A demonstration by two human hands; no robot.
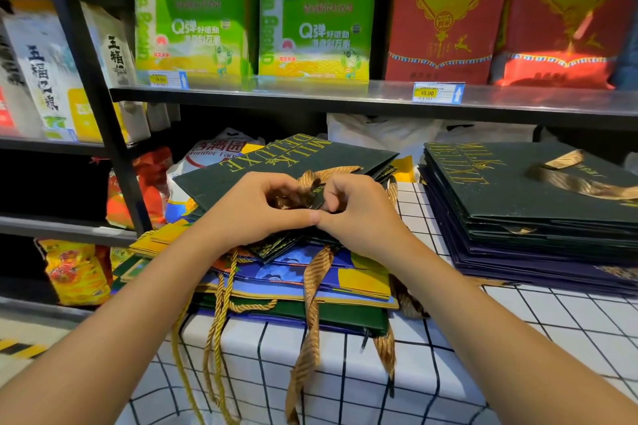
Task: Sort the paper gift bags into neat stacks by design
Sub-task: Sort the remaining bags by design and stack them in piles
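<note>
A dark green gift bag (276,162) with gold "MILK DELUXE" lettering lies flat on top of a mixed pile of blue, yellow and green bags (310,283). My left hand (255,207) and my right hand (355,210) meet at its near edge, fingers curled around its gold ribbon handle (331,171) and a small dark tag. To the right sits a neat stack of dark green bags (524,190) on top of purple ones. Gold ribbons and cords hang off the pile's front.
The bags lie on a white cloth with a black grid (518,321). A metal shelf (310,97) above carries green and red rice packs. Black racking (103,114) with more packaged goods stands at the left. White plastic bags lie behind the stacks.
</note>
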